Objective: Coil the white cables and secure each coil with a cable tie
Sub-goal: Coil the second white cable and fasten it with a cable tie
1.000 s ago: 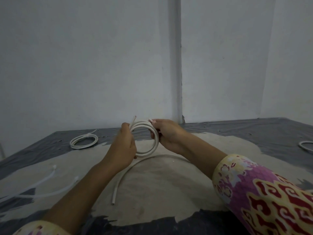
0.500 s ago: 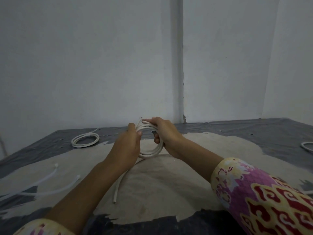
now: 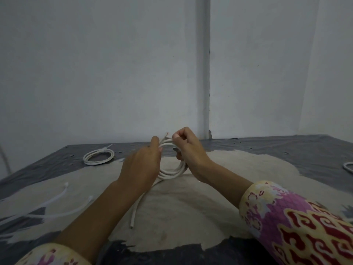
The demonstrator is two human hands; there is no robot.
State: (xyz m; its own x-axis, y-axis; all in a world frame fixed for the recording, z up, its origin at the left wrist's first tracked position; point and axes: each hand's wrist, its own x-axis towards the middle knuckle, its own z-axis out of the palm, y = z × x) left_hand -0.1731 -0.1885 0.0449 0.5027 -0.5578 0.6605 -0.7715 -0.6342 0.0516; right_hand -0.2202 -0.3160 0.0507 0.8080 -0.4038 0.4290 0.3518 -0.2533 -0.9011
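Both hands hold a white cable coil (image 3: 172, 172) upright above the middle of the surface. My left hand (image 3: 142, 165) grips the coil's left side, where one cut end pokes up beside the thumb. My right hand (image 3: 188, 150) pinches the top of the loops on the right. A loose tail (image 3: 136, 207) of the same cable hangs down from the coil to the surface, its end lying toward me. A finished coil (image 3: 98, 156) with a tie on it lies at the far left. Two white cable ties (image 3: 57, 199) lie at the near left.
The work surface is a pale cloth (image 3: 191, 217) over a dark sheet (image 3: 267, 148). Part of another white coil (image 3: 348, 167) shows at the right edge. A grey wall (image 3: 114, 73) stands right behind the surface.
The loose tail has grown shorter as more cable went onto the coil. My right hand has shifted from the coil's right side up to its top.
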